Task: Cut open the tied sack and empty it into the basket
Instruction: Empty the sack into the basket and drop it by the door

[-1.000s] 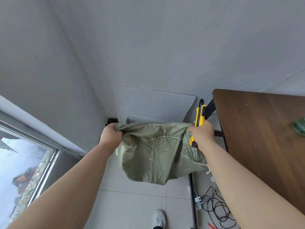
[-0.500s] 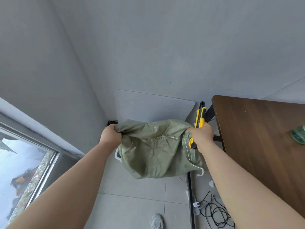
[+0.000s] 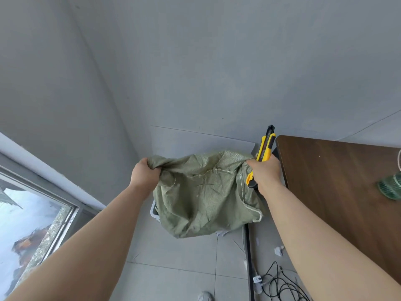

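Green woven sack [image 3: 204, 192] held up by both corners, left hand [image 3: 144, 174] & right hand [image 3: 263, 172], yellow utility knife [image 3: 263, 152] gripped w/ right, white basket [image 3: 154, 209] edge seen underneath, wooden table [image 3: 338, 187] at right.

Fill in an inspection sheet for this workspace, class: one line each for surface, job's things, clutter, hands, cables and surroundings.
Surface: brown wooden table at right; grey tiled floor below.
Job's things: green woven sack held up by two corners, hanging limp; a pale basket edge peeks out beneath it; contents not visible.
Clutter: green ribbed object on the table; small white scraps on the floor.
Hands: left hand grips the sack's left corner; right hand grips the right corner together with a yellow utility knife, tip pointing up.
Cables: black cables tangled on the floor by the table leg.
Surroundings: grey walls; window at left; a shoe at bottom.
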{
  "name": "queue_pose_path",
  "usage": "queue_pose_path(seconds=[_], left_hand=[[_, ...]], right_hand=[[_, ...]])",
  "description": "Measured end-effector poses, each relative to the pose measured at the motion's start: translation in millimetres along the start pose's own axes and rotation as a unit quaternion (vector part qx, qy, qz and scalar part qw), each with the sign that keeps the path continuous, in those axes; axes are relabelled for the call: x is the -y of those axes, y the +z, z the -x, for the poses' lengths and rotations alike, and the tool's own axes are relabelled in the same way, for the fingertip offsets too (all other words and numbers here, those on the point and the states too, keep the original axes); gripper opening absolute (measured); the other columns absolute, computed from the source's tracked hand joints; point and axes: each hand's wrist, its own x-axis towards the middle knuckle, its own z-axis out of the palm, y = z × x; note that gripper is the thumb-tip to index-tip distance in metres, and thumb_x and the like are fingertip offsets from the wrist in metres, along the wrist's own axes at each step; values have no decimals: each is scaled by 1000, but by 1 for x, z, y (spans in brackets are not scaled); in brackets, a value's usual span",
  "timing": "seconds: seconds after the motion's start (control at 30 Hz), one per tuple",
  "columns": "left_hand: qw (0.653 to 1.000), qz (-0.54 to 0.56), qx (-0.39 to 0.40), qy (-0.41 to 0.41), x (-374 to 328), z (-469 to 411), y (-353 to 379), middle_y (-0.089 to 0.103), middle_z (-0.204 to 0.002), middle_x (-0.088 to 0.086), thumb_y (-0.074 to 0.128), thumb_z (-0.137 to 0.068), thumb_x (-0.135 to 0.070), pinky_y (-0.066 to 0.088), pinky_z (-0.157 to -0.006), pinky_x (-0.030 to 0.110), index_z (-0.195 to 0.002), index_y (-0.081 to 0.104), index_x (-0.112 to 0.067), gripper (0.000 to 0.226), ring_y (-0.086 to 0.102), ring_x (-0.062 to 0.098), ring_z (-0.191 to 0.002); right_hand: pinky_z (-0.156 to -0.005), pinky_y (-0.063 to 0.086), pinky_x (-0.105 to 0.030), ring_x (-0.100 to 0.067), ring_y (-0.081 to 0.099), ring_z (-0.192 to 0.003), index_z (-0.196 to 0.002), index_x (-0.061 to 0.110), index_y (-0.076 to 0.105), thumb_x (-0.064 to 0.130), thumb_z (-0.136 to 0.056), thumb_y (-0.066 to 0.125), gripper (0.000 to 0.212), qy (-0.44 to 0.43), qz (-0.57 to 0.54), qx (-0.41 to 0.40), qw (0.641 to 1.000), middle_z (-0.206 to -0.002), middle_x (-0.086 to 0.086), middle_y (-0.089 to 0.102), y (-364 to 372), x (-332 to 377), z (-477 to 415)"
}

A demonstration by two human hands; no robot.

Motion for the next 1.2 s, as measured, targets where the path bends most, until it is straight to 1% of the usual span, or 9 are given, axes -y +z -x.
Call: queue_pose_path(seconds=[0.1,0.2,0.33,0.5,0.7,0.87,0.97,1.07,1.2], left_hand=[[999,-24,21,-14,-1,-2,-2,66,-89,9,58,-84,-7,51,-74,33,-99,62,-7,16,63,29,-85],[1000,10,-14,7,-18,-5,-5,61,-79,2,60,-83,-7,48,-66,30,-93,59,-9,11,60,25,-78],[998,45,-39,30,-40,-6,-2,61,-81,3,60,-83,-7,50,-71,34,-95,57,-10,13,60,24,-77],[1000,0,30,-7,-33,-8,8,68,-89,12,66,-79,-6,56,-83,42,-89,61,-11,12,66,31,-84],[999,3,31,-8,-37,-16,3,69,-84,12,66,-77,-4,57,-81,42,-76,59,-17,15,67,31,-81],[999,46,7,19,-62,-26,-8,64,-78,5,62,-81,-3,50,-63,30,-88,61,-10,10,61,24,-72],[996,86,-22,33,-71,-33,-15,64,-85,6,60,-82,-5,53,-72,33,-96,59,-9,15,62,24,-78],[999,21,22,17,-65,-38,-15,66,-90,10,60,-82,-5,53,-73,36,-98,61,-9,16,63,28,-83],[997,62,23,41,-82,-43,-14,64,-82,9,56,-82,-2,53,-70,35,-93,61,-8,13,60,25,-73]], right_hand=[[-49,34,-26,-20,42,-54,-70,13,43,2,-80,68,29,20,24,4,999,-63,-5,43,-5,-4,-4],[-50,36,-27,-20,43,-54,-77,10,49,3,-79,69,22,8,8,-1,1000,-64,-5,46,-9,10,-11],[-51,39,-27,-18,48,-58,-86,12,55,5,-80,70,17,-16,-49,-23,998,-68,-2,51,-12,30,-19],[-49,33,-27,-18,40,-53,-70,16,45,4,-81,68,29,0,-25,10,1000,-63,-1,43,-5,17,-21],[-51,36,-25,-18,47,-57,-87,7,54,5,-80,71,18,-13,-3,18,1000,-66,-3,49,11,26,-23],[-50,36,-25,-18,46,-56,-80,13,55,5,-80,70,17,-25,-41,4,999,-66,-2,50,11,48,-20],[-49,35,-24,-19,42,-55,-75,13,54,5,-81,70,19,-23,-87,-16,996,-66,-4,47,7,55,-20],[-52,38,-26,-21,47,-63,-87,8,55,5,-81,70,16,4,-64,-20,998,-70,-4,50,9,44,-17],[-51,39,-25,-17,48,-59,-88,10,57,5,-80,71,17,3,-87,-28,996,-70,-3,52,10,55,-21]])
